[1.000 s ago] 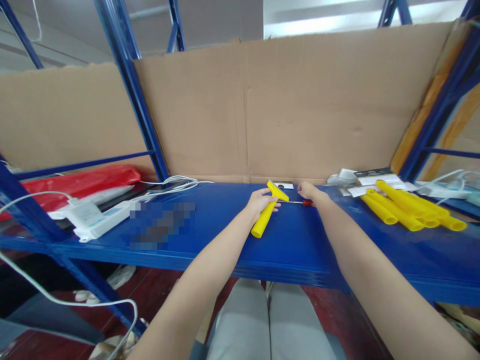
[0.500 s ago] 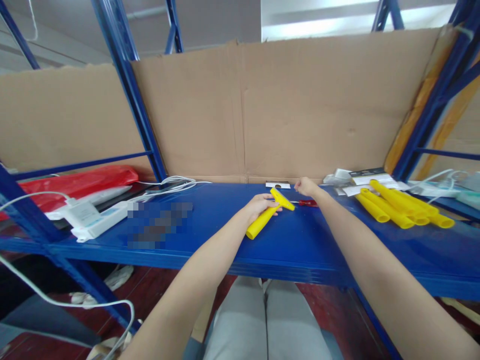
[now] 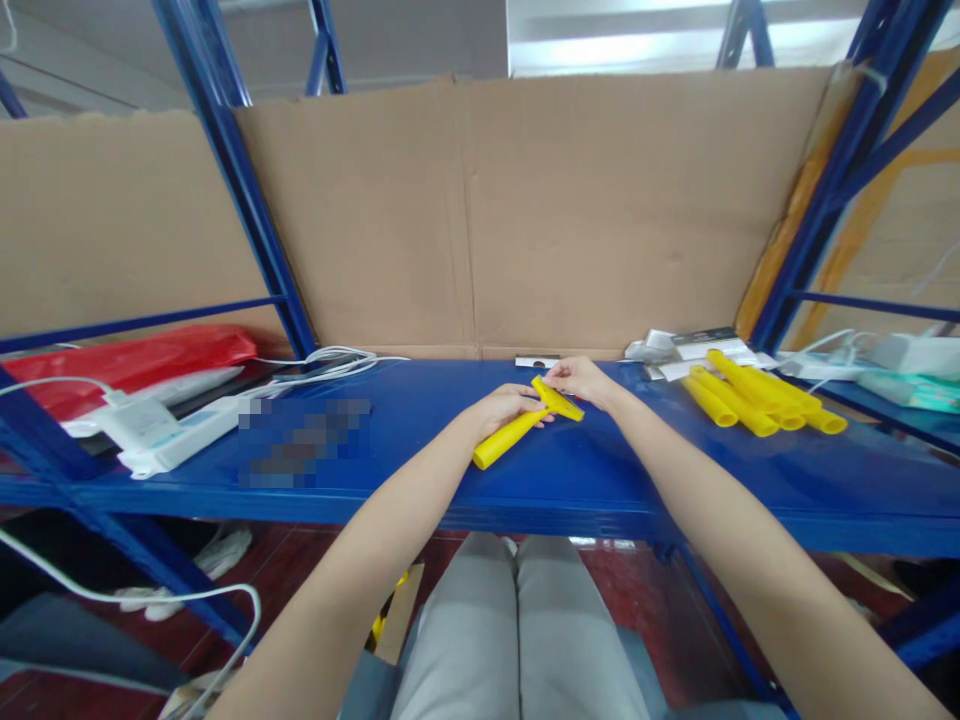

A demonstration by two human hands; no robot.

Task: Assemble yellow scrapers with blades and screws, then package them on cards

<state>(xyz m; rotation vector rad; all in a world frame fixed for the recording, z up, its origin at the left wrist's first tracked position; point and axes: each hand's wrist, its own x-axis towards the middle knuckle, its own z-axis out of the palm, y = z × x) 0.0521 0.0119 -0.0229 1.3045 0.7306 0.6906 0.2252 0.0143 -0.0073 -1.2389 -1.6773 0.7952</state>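
Note:
A yellow T-shaped tool (image 3: pixel 511 438) is tilted above the blue shelf (image 3: pixel 420 450), its thick handle pointing down and to the left. My left hand (image 3: pixel 508 408) is wrapped round it near the neck. At the upper end of its crosspiece is my right hand (image 3: pixel 581 380), fingers pinched together; whatever they hold is too small to make out. The screwdriver behind the tool is mostly hidden by my right hand. A small white card (image 3: pixel 537 361) lies by the cardboard behind my hands.
Several yellow tubes (image 3: pixel 750 395) lie on the right beside white packaging (image 3: pixel 675 348). To the left are a white power strip (image 3: pixel 184 437), coiled cables (image 3: pixel 337 362) and a red bag (image 3: pixel 165 365). Cardboard (image 3: pixel 375 220) stands along the back.
My right hand has come down and left to the crosspiece of the yellow tool. My left hand still holds the tool. The whole view has shifted slightly.

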